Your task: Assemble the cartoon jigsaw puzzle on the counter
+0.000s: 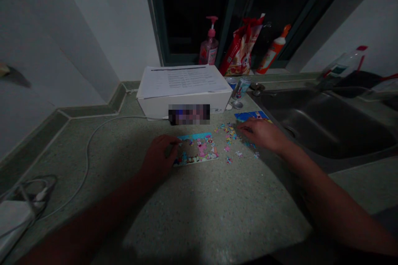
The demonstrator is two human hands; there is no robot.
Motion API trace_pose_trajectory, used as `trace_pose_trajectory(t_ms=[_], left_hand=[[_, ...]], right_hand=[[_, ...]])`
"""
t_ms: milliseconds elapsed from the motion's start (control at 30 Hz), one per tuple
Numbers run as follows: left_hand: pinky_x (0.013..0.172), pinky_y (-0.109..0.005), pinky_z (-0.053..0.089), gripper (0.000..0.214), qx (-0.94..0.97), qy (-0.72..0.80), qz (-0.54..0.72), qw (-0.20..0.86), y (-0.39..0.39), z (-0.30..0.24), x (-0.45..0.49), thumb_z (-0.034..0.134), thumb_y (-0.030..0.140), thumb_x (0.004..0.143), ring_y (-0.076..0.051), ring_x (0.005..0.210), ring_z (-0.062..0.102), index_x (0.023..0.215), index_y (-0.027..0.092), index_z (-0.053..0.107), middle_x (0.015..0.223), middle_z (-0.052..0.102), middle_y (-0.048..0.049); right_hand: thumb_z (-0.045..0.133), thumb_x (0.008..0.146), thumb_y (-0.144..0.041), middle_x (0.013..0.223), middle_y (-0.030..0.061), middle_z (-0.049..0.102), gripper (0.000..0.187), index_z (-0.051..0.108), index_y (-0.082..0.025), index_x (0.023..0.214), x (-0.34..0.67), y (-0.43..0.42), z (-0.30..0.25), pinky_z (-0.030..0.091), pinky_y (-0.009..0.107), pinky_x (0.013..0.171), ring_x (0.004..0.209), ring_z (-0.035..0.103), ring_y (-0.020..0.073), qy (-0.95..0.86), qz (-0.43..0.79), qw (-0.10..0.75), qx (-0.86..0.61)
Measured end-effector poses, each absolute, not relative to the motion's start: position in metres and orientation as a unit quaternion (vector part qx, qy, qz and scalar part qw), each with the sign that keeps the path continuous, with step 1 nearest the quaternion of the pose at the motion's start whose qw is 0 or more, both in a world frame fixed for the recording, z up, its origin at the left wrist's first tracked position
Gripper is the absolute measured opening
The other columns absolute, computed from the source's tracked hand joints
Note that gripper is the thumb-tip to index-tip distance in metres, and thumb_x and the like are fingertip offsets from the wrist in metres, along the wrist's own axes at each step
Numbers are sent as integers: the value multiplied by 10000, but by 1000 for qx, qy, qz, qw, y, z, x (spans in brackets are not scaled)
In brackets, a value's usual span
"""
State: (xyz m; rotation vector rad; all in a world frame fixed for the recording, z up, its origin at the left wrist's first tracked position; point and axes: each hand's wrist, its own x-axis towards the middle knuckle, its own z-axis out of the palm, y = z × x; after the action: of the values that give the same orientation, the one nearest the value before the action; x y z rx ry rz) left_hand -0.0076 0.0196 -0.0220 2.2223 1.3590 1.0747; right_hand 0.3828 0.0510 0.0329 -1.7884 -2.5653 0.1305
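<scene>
A partly assembled jigsaw puzzle [202,158] lies on the counter, its colourful border joined around an unfilled middle with a pink figure on the right. At its left edge rests my left hand [160,152], thumb and forefinger apart, holding nothing that I can see. Loose puzzle pieces [230,131] are scattered to the right of the puzzle. Over their right side hovers my right hand [260,131], fingers reaching down and left with a gap at the thumb; no piece shows in it. Beyond that hand is a blue picture card [245,116], partly covered by it.
Behind the puzzle a phone [189,114], its screen blurred, leans on a white box [152,105] with printed paper on top. A white cable [88,149] crosses the counter. Right lies a steel sink [326,120]. Cans [241,87], a pump bottle [209,49] and a red bag [242,49] stand behind.
</scene>
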Motion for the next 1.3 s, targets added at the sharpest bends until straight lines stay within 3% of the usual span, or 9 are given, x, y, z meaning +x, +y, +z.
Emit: trace_pose_trajectory(t_ms=[567,867,1300], left_hand=[[929,-475,572,158,775,483,377,157,19,-21,-7,576,233,949,-255,964,700,1010,226,722,980,743,-63],[916,-463,572,161,780,471,383,150,20,-21,-6,568,213,958,-250,963,700,1016,232,717,981,742,-62],[956,-463,572,151,778,484,367,160,19,-19,-7,573,236,954,-250,987,702,1011,239,712,996,748,-57]], right_hand=[[489,1052,-267,1253,99,766,356,766,-245,1273,363,46,22,537,368,934,1085,719,268,-834,65,27,-547],[541,1032,-345,1184,120,763,317,787,-235,1198,342,44,16,512,359,741,969,729,286,-779,28,39,-625],[468,1051,-283,1211,136,757,367,803,-220,1185,367,50,24,510,372,862,1046,715,287,-760,-6,18,-650]])
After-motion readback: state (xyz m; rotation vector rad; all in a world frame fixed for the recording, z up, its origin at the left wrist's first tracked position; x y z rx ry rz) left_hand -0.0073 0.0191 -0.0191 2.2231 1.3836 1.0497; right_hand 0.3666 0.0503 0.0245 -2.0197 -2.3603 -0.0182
